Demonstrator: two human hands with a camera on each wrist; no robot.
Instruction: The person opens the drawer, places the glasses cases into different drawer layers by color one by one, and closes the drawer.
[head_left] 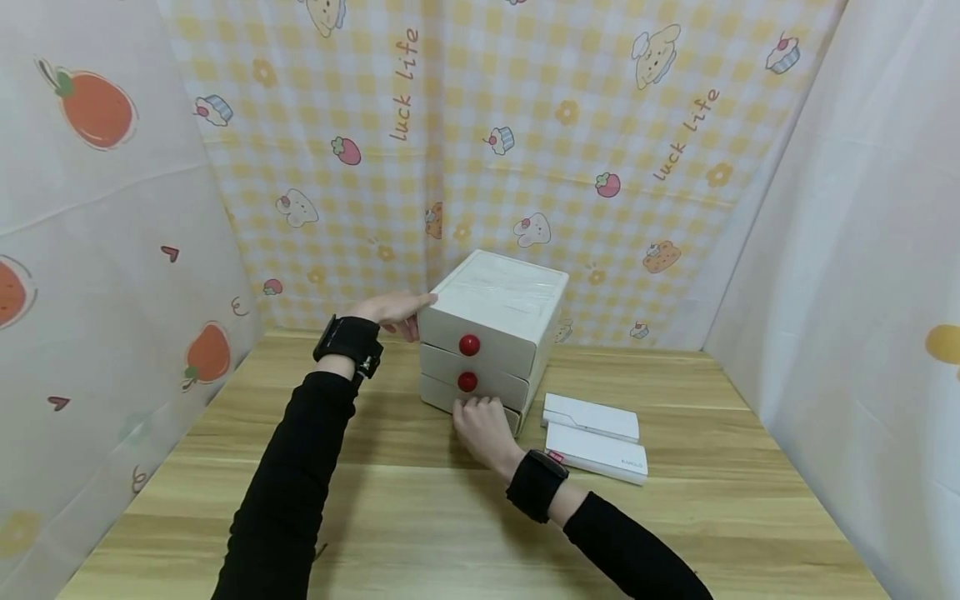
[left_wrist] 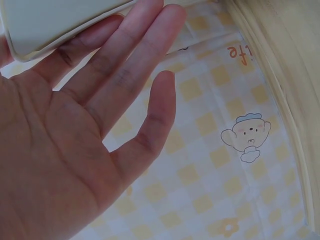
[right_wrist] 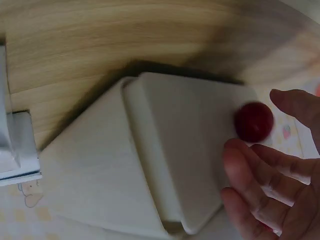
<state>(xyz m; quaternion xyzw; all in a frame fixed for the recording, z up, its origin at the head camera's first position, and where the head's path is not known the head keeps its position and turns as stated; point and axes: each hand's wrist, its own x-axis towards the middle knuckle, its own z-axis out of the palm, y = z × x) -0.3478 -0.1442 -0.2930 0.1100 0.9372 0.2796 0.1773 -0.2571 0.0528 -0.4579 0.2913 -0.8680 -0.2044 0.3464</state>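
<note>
A small off-white drawer cabinet (head_left: 498, 292) stands on the table, its drawer fronts fitted with round red knobs. My left hand (head_left: 390, 312) touches the cabinet's left side near the top, fingers mostly straight in the left wrist view. In front of the lowest drawer (right_wrist: 187, 135) is my right hand (head_left: 486, 429). That drawer juts slightly out of the cabinet. The right wrist view puts its red knob (right_wrist: 253, 122) between my thumb and loosely bent fingers, with the thumb apart from it. The head view hides this knob behind my hand.
To the right of the cabinet, two flat white boxes (head_left: 596, 450) lie side by side on the wood-grain table (head_left: 405, 525). A yellow checked curtain (head_left: 360, 200) hangs behind, and pale printed curtains (head_left: 847, 250) close off both sides.
</note>
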